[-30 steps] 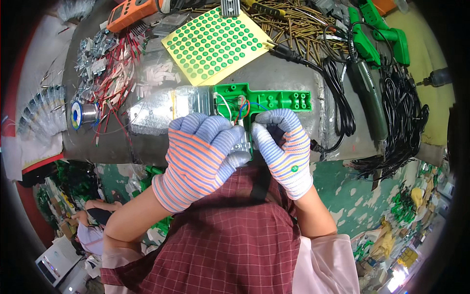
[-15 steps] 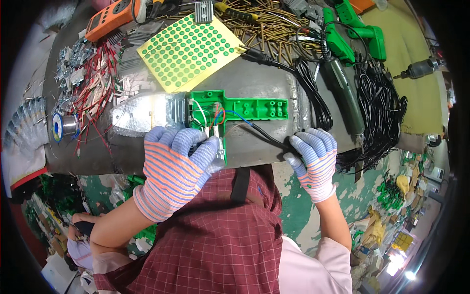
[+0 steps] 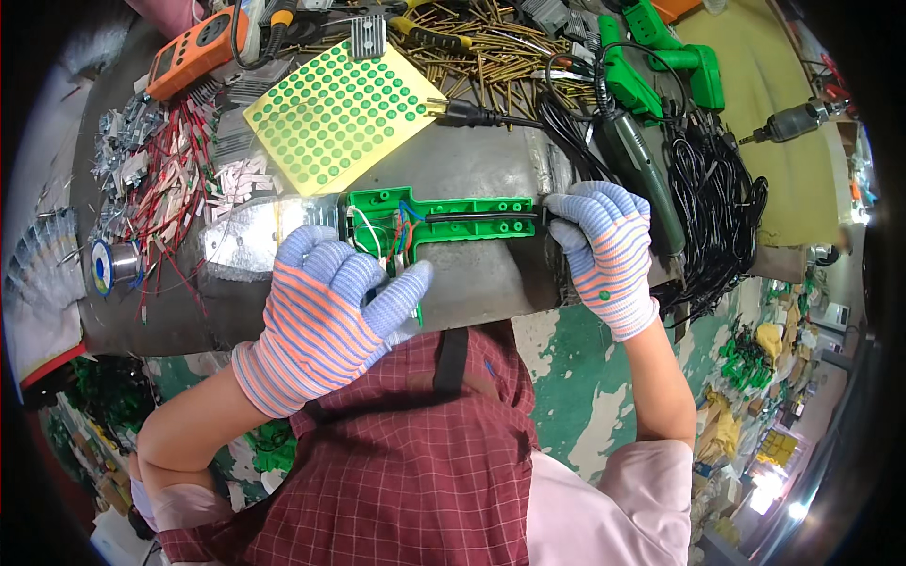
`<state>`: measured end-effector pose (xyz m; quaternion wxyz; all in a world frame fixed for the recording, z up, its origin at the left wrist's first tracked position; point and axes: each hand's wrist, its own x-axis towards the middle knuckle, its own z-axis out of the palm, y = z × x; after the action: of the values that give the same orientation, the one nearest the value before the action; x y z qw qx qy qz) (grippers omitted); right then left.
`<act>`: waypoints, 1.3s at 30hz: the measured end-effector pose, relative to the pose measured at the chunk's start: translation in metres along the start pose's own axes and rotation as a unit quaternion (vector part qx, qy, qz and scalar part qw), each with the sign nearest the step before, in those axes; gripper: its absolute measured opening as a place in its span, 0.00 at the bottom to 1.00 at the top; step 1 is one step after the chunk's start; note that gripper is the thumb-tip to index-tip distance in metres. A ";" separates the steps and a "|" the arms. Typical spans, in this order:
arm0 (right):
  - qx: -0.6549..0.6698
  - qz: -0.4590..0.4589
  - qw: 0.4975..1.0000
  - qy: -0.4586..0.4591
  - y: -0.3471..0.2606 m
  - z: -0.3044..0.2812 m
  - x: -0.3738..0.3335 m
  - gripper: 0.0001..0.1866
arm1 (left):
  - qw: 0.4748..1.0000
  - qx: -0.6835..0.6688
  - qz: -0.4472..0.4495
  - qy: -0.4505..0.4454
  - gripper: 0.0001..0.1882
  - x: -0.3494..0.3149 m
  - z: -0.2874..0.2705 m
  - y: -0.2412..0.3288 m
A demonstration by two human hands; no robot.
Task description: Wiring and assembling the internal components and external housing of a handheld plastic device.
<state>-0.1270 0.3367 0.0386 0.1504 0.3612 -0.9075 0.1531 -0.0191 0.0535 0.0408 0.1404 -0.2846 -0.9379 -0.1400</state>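
Observation:
A green plastic housing half lies with its inner side up, its handle stretching right. My left hand, in a striped glove, closes round its lower left part, with the fingertips partly hidden. Blue, red and white wires are bunched in the wide end. Along the handle's channel runs a black cable. Just past the handle's right end, my right hand, gloved alike, pinches the cable between thumb and fingers. A silvery metal piece adjoins the housing's left side.
Behind lies a yellow sheet of green round stickers with a finned metal block on it. Screws, a dark corded tool and black cables fill the right; red-wired parts and a wire spool the left.
My right hand has moved up, bringing the black cable from a slant below the handle into a straight line along its channel. The left hand stays at the housing; the whole view has shifted slightly.

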 end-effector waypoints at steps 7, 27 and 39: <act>-0.028 -0.023 0.999 -0.011 0.000 0.005 0.000 0.15 | 0.996 0.020 0.000 -0.091 0.26 0.001 -0.001 -0.004; -0.005 -0.080 0.997 -0.005 -0.041 0.015 0.011 0.16 | 0.991 -0.039 0.038 -0.125 0.22 0.023 0.003 -0.012; -0.006 -0.088 0.996 0.024 -0.035 0.034 0.004 0.16 | 0.992 -0.071 0.048 -0.094 0.27 0.027 0.002 -0.009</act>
<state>-0.1103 0.2972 0.0152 0.1871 0.4353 -0.8691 0.1419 -0.0461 0.0600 0.0466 0.0371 -0.3506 -0.9198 -0.1721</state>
